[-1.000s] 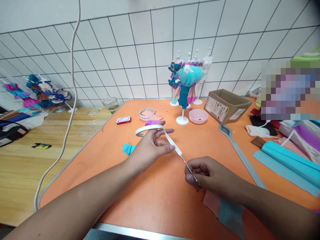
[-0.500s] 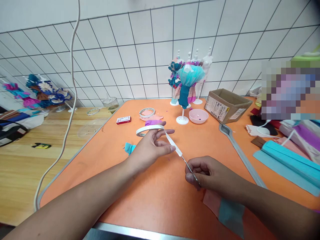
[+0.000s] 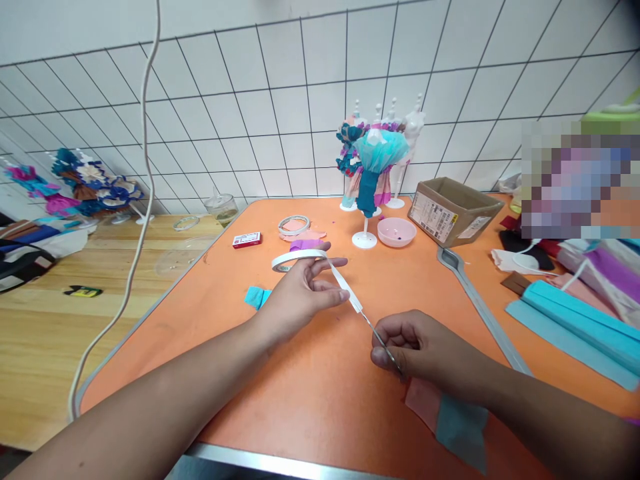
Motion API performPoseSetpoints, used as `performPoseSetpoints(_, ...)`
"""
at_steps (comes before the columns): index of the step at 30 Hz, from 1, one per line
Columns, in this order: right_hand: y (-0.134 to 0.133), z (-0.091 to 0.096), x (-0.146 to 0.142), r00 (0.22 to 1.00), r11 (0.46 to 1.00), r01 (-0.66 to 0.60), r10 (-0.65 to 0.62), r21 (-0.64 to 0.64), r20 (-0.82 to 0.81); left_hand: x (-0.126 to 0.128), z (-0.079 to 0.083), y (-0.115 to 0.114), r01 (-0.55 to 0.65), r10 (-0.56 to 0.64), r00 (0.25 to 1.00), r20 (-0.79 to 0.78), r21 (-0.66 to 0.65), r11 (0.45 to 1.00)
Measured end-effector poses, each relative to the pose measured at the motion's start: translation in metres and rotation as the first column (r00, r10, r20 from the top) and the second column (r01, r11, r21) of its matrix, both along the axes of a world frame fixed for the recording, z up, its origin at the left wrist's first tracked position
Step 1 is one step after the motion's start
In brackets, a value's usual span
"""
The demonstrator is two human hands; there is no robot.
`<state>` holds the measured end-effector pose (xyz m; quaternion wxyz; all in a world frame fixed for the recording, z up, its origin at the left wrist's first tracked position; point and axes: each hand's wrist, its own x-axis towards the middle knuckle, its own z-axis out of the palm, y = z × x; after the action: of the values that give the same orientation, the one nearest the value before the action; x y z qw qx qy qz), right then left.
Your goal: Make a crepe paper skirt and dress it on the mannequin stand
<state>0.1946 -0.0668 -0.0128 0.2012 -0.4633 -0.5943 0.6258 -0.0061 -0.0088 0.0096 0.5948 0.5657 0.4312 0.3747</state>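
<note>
My left hand carries a roll of white double-sided tape looped over a finger, and its fingertips pinch the pulled-out white strip. The strip runs down and right to a thin metal wire, which my right hand pinches between thumb and fingers just above the orange table. Under my right wrist lies a pink and teal paper scrap.
At the back stand small mannequins dressed in crepe paper, a pink bowl, a cardboard box, a second tape ring and a red card. Teal paper sheets and a metal bar lie right. A white cable hangs left.
</note>
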Motion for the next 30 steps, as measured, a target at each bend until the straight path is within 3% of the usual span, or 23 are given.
performPoseSetpoints(18,-0.0002,-0.0015,-0.0001,0.999,1.0,-0.009,0.01,-0.015,0.046,0.001,-0.0001,0.0017,-0.014,0.014,1.0,-0.001,-0.012,1.0)
performPoseSetpoints(24,0.0019,0.0016,0.0003,0.997,0.997,-0.045,0.041,0.064,0.07,0.0004,-0.0014,0.0013,-0.02,0.02,1.0,-0.018,0.019,1.0)
performPoseSetpoints(30,0.0011,0.0052,0.0022,0.998,0.992,-0.052,0.055,-0.119,0.017,0.003,-0.0022,-0.0048,-0.052,0.055,0.998,-0.022,0.129,0.99)
